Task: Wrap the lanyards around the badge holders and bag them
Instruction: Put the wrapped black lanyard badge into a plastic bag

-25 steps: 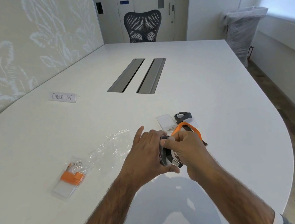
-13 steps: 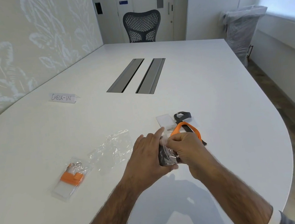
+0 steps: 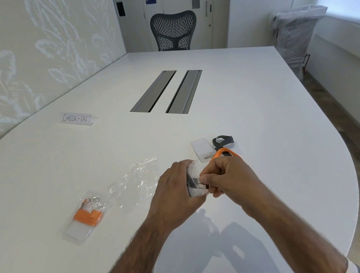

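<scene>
Clear glossy plastic badge holder (image 3: 194, 168) with a flat dark lanyard (image 3: 191, 182) wound round it, gripped in the curled left hand (image 3: 176, 195) over the smooth white table (image 3: 262, 115). Right hand (image 3: 229, 180) curled tight against it, thumb and fingertips pinching its edge. Crinkly empty clear bag (image 3: 134, 179) just left of the hands. Further left, bagged holder (image 3: 85, 216) with orange strap. Just beyond the hands, spare rectangular holder (image 3: 201, 149).
</scene>
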